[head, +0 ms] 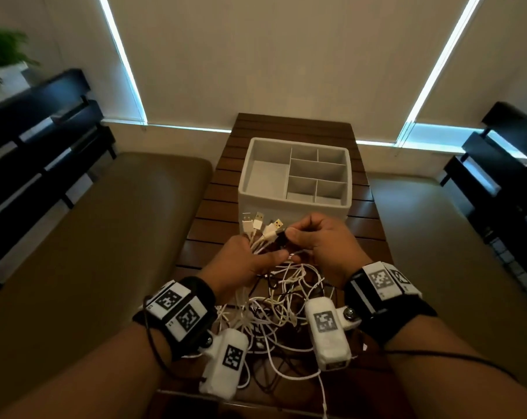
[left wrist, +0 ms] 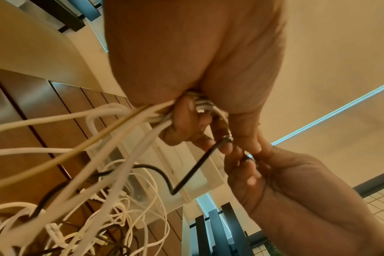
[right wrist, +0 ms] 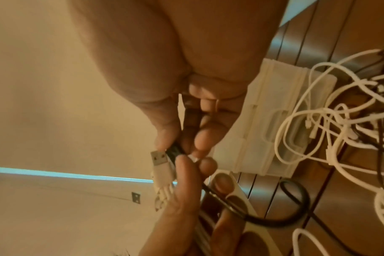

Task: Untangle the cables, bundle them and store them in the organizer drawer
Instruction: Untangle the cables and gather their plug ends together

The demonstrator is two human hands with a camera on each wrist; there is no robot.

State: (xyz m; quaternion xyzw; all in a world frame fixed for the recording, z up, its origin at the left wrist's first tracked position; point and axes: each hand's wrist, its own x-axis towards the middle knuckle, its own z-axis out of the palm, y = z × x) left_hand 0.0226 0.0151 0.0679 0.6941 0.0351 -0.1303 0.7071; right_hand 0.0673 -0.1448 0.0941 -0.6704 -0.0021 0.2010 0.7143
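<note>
My left hand (head: 250,258) grips a bunch of white cables, their USB plugs (head: 257,222) fanned upward just in front of the organizer (head: 250,173). My right hand (head: 313,237) pinches the plug end of a black cable (head: 281,238) right beside that bunch. In the right wrist view the black plug (right wrist: 174,151) sits between thumb and fingertips next to a white USB plug (right wrist: 159,160). The left wrist view shows white cables (left wrist: 156,114) clamped in the left hand (left wrist: 186,119) and the black cable (left wrist: 193,169) trailing down. A tangle of white and dark cables (head: 274,316) hangs onto the table below.
The grey organizer, with several compartments, stands mid-table on the dark slatted wooden table (head: 362,213). Padded benches (head: 105,225) flank the table on both sides, with dark slatted backrests (head: 38,131) behind. A translucent drawer front (left wrist: 182,173) shows under the organizer.
</note>
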